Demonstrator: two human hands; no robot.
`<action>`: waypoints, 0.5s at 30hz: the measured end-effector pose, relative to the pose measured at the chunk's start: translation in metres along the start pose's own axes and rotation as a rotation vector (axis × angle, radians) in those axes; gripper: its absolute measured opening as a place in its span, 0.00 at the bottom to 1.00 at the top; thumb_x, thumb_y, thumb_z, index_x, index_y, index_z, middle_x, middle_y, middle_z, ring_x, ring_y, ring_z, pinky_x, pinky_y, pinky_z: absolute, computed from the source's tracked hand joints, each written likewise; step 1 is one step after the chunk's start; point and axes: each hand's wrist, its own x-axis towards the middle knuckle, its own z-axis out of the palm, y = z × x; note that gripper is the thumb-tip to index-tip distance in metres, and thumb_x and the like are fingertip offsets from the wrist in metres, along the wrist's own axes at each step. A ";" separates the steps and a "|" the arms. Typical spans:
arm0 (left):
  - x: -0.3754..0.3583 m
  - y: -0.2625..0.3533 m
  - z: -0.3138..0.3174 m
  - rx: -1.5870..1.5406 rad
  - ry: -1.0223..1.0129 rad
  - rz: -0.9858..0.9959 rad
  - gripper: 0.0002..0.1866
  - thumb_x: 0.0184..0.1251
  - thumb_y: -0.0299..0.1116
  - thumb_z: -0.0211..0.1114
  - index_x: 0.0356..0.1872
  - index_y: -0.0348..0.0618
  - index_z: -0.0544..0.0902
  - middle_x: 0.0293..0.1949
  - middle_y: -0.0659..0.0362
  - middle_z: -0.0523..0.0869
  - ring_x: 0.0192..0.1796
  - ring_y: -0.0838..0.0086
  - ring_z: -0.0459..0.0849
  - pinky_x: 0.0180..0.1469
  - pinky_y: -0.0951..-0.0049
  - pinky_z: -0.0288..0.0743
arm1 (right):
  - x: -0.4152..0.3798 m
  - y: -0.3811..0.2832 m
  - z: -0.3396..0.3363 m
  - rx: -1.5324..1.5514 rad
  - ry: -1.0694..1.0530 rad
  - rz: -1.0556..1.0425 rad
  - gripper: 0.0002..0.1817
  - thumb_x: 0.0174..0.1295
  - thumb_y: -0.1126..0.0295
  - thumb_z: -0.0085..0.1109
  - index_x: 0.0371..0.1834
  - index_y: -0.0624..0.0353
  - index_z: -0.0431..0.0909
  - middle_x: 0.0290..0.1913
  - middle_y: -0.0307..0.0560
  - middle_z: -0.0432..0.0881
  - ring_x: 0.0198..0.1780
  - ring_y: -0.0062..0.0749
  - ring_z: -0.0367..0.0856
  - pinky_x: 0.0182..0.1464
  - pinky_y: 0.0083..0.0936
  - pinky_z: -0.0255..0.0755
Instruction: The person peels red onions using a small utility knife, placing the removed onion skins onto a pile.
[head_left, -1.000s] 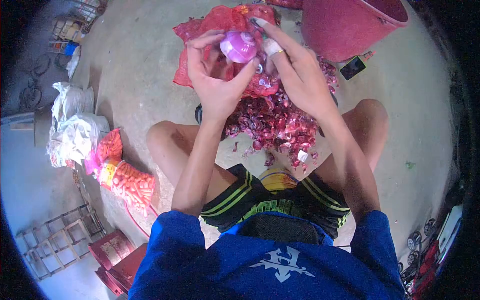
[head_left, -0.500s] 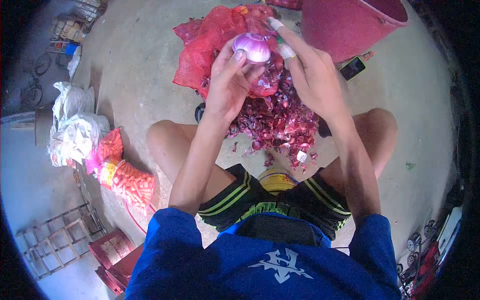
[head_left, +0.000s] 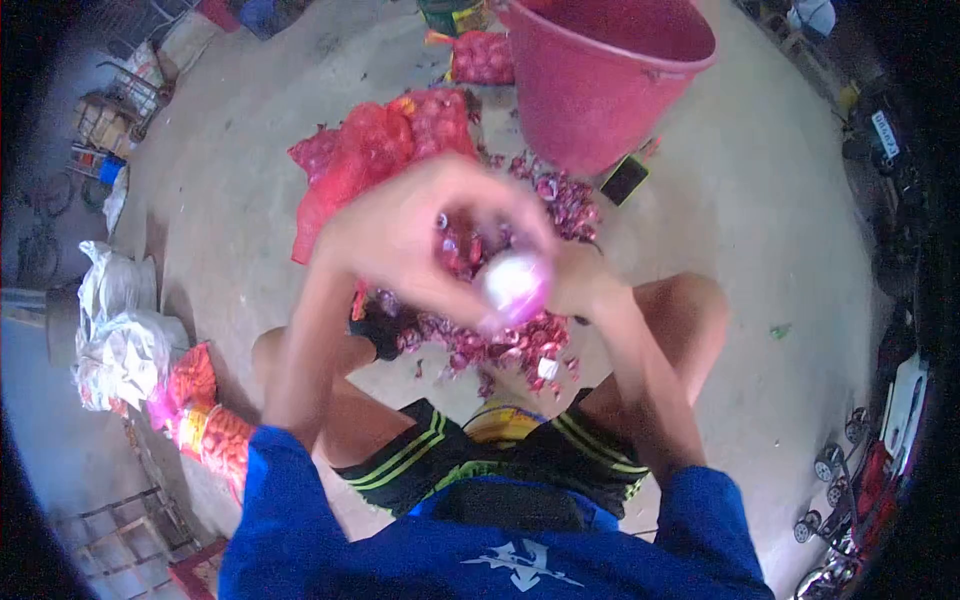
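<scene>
My left hand [head_left: 400,235], blurred by motion, curves in front of my chest with thumb and fingers around a peeled red onion [head_left: 517,287]. The onion shows a pale, bright side and a purple edge. Close against its right side is my right hand [head_left: 588,282]; its fingers are hidden behind the onion, so what they hold cannot be seen. Below both hands a heap of red onion skins [head_left: 500,345] covers the floor between my legs. A red mesh bag [head_left: 370,145] with onions lies beyond my left hand.
A large pink bucket [head_left: 590,110] stands ahead, with a phone [head_left: 625,181] on the floor beside it. Another mesh bag of onions [head_left: 482,58] sits behind. White sacks [head_left: 130,350] and an orange-red bag [head_left: 225,440] are at left; wheeled items [head_left: 830,470] line the right.
My view has shifted, bringing more of the bucket into sight. Both hands have come nearer to my body and together, and the onion is now beside my right hand.
</scene>
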 end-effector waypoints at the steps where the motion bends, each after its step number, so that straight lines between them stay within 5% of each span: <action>1: 0.027 0.005 -0.012 0.179 -0.026 0.093 0.34 0.41 0.42 0.88 0.53 0.39 0.89 0.49 0.55 0.92 0.53 0.70 0.90 0.59 0.69 0.81 | 0.002 -0.003 -0.003 -0.034 0.003 -0.003 0.29 0.68 0.52 0.63 0.63 0.62 0.76 0.44 0.65 0.88 0.50 0.63 0.88 0.54 0.56 0.81; 3: 0.085 0.006 -0.042 0.357 0.152 0.154 0.25 0.55 0.41 0.84 0.53 0.40 0.89 0.49 0.56 0.92 0.53 0.72 0.89 0.60 0.68 0.81 | 0.004 -0.014 -0.017 -0.068 0.005 -0.012 0.28 0.69 0.53 0.62 0.63 0.63 0.76 0.45 0.65 0.88 0.51 0.63 0.88 0.55 0.56 0.81; 5: 0.126 0.031 -0.062 0.469 0.427 0.154 0.29 0.65 0.39 0.79 0.63 0.37 0.81 0.54 0.52 0.91 0.60 0.65 0.88 0.62 0.61 0.83 | 0.006 -0.021 -0.033 -0.070 -0.123 0.104 0.28 0.70 0.54 0.62 0.64 0.64 0.75 0.47 0.67 0.87 0.52 0.63 0.87 0.56 0.55 0.81; 7: 0.143 -0.007 -0.081 0.834 0.779 0.324 0.28 0.61 0.36 0.80 0.60 0.36 0.83 0.54 0.51 0.90 0.60 0.63 0.88 0.62 0.62 0.83 | 0.006 -0.011 -0.030 -0.058 -0.122 0.065 0.28 0.71 0.53 0.61 0.65 0.64 0.74 0.48 0.67 0.87 0.52 0.63 0.87 0.56 0.55 0.81; 8: 0.135 -0.024 -0.087 0.837 0.782 0.291 0.28 0.61 0.36 0.80 0.60 0.36 0.83 0.54 0.51 0.90 0.60 0.63 0.88 0.62 0.62 0.83 | 0.006 -0.009 -0.036 -0.071 -0.080 0.058 0.29 0.71 0.53 0.61 0.65 0.65 0.74 0.48 0.67 0.87 0.52 0.64 0.87 0.56 0.56 0.81; 10: 0.110 -0.065 -0.091 0.340 0.855 0.090 0.31 0.56 0.35 0.82 0.61 0.36 0.82 0.56 0.49 0.89 0.61 0.60 0.88 0.65 0.60 0.81 | -0.002 -0.004 -0.038 -0.093 0.005 0.065 0.30 0.72 0.53 0.60 0.68 0.65 0.72 0.48 0.66 0.87 0.53 0.65 0.87 0.55 0.57 0.80; 12: 0.051 -0.148 -0.086 0.659 0.915 -0.033 0.22 0.65 0.40 0.79 0.54 0.38 0.89 0.50 0.57 0.92 0.55 0.74 0.88 0.61 0.68 0.81 | -0.009 0.005 -0.042 -0.095 0.044 0.078 0.31 0.72 0.53 0.60 0.69 0.64 0.72 0.48 0.67 0.87 0.53 0.65 0.86 0.54 0.57 0.80; 13: 0.019 -0.167 -0.065 0.515 0.890 -0.206 0.22 0.68 0.43 0.77 0.56 0.39 0.89 0.53 0.57 0.93 0.57 0.72 0.89 0.63 0.67 0.80 | -0.012 0.010 -0.043 -0.079 0.089 0.084 0.31 0.73 0.52 0.60 0.72 0.62 0.71 0.48 0.67 0.87 0.52 0.65 0.87 0.54 0.57 0.79; 14: -0.014 -0.221 -0.059 0.732 0.870 -0.204 0.21 0.68 0.41 0.76 0.56 0.40 0.89 0.55 0.53 0.92 0.58 0.64 0.90 0.63 0.62 0.81 | -0.014 0.013 -0.045 -0.068 0.134 0.090 0.32 0.73 0.52 0.59 0.74 0.61 0.71 0.47 0.68 0.87 0.52 0.65 0.87 0.53 0.57 0.79; 15: -0.046 -0.250 -0.040 0.779 0.856 -0.310 0.20 0.61 0.37 0.76 0.53 0.42 0.89 0.51 0.47 0.92 0.55 0.51 0.91 0.61 0.59 0.83 | -0.014 0.014 -0.049 -0.064 0.117 0.079 0.32 0.73 0.52 0.59 0.74 0.61 0.71 0.47 0.68 0.87 0.52 0.65 0.87 0.53 0.57 0.79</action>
